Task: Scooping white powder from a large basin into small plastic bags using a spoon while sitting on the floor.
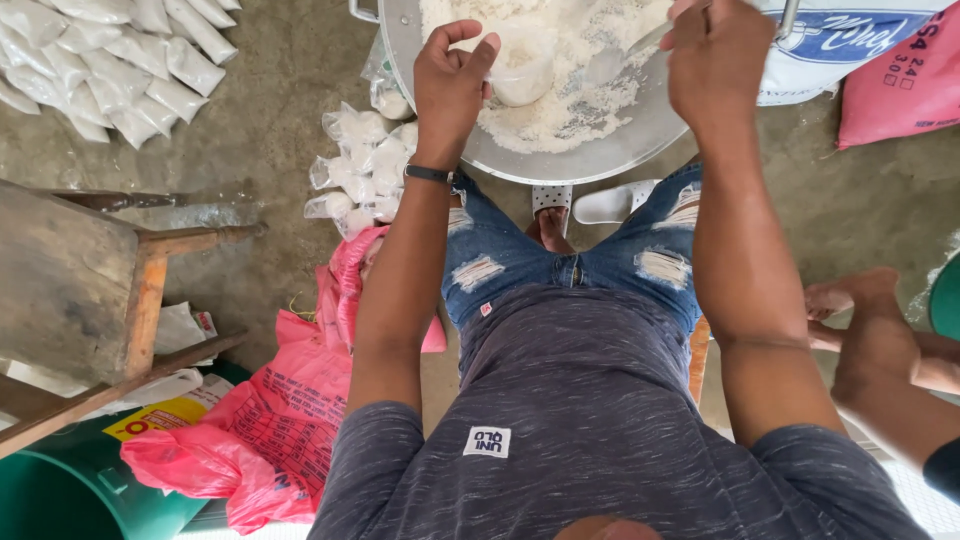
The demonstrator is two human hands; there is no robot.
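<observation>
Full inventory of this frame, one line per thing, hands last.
metal basin: one, silver, top centre, in front of the knees
white powder: one heap, in the basin
small clear bag: one, part-filled with white powder, in the left hand over the basin
spoon: one, metal, in the right hand, tip in the powder
filled bags: many, clear with white contents, top left on the floor
more filled bags: a cluster, left of the basin
pink sacks: several, crumpled, lower left
wooden stool: one, brown, left
green tub: one, bottom left corner
white sandals: two, under the basin
another person's limbs: right edge
left hand: grips the bag
right hand: grips the spoon
</observation>
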